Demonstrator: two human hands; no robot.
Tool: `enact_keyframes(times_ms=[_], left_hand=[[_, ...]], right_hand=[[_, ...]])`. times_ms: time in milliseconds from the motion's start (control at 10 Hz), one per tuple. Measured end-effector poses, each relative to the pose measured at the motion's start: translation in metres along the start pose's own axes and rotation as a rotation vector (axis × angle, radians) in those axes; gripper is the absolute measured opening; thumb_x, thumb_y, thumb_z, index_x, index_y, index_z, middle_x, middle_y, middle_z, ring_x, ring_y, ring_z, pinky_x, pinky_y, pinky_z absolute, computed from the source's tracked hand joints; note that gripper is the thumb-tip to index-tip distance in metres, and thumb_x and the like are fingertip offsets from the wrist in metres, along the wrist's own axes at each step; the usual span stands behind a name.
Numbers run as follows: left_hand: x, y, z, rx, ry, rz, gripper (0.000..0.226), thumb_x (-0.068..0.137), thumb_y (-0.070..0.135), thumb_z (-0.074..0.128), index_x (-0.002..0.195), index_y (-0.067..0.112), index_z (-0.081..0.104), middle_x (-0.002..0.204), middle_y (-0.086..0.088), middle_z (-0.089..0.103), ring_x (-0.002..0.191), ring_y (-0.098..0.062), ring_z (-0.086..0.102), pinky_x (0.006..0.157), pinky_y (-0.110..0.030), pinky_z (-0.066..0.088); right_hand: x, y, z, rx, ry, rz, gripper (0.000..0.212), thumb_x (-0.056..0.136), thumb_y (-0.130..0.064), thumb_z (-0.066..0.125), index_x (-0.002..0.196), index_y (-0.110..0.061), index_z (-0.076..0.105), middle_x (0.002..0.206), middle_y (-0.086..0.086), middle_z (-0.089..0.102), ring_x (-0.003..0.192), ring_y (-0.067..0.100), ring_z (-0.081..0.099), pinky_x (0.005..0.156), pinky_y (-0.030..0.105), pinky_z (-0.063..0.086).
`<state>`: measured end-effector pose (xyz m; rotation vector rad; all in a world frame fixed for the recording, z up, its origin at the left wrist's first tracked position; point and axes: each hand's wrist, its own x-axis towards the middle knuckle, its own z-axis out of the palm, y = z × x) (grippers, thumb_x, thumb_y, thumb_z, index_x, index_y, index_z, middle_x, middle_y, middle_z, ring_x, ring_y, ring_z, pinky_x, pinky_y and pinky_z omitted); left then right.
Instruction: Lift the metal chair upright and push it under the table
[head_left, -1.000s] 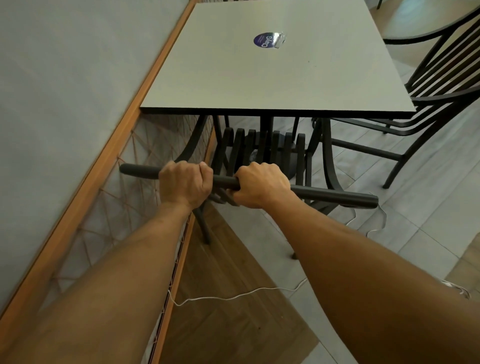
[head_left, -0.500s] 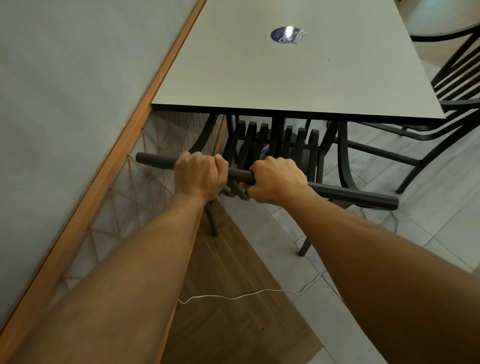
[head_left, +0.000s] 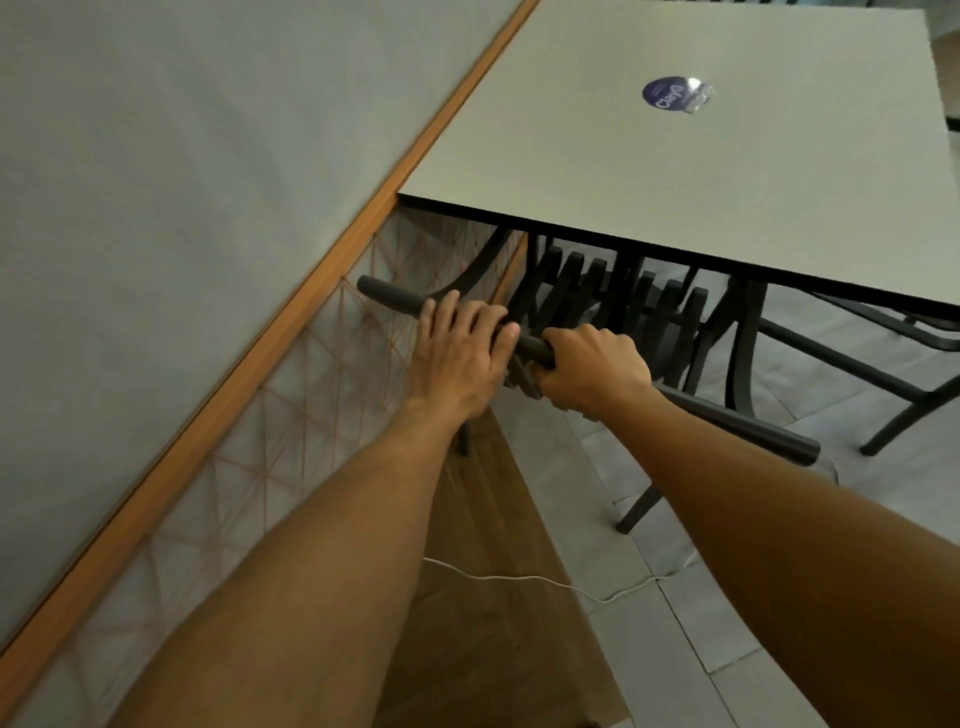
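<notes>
Chair (head_left: 618, 306) standing upright, seat tucking under table's near edge (head_left: 675, 254) | top rail (head_left: 395, 297) lying crosswise | right hand (head_left: 597, 374) gripping rail | left hand (head_left: 457, 353) loosening, fingers lifting.

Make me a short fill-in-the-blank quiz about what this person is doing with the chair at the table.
1. The right hand is closed around the chair's dark top ____.
2. The left hand rests on it with its fingers ____.
3. The metal chair has its seat under the ____.
4. A round blue ____ lies on the table.

Missing words: rail; open; table; sticker
</notes>
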<state>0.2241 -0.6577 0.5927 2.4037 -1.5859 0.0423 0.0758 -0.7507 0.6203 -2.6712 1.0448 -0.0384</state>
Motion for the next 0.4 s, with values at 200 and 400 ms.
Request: enact_keyframes(times_ms=[200,400], left_hand=[[-0.057,0.001,-0.041,0.004,-0.164,-0.178,0.062,0.103,0.057,0.02,0.158,0.031,0.012,0.166,0.002,0.006,0.152,-0.024,-0.006,0.121,-0.05,0.005],[-0.113,-0.011,-0.114,0.015,-0.11,-0.328,0.062,0.103,0.054,0.028,0.158,0.03,0.012,0.166,0.002,0.008,0.152,-0.024,-0.002,0.119,-0.048,0.006]], right_hand=[[-0.021,-0.027,-0.021,-0.094,-0.126,0.023,0.071,0.089,-0.046,0.063,0.147,-0.017,0.033,0.137,0.014,0.045,0.117,0.034,0.051,0.093,0.051,0.048],[-0.04,-0.075,-0.073,-0.077,-0.159,-0.103,0.074,0.09,-0.043,0.063,0.15,-0.019,0.028,0.149,0.016,0.031,0.134,0.039,0.034,0.105,0.062,0.036]])
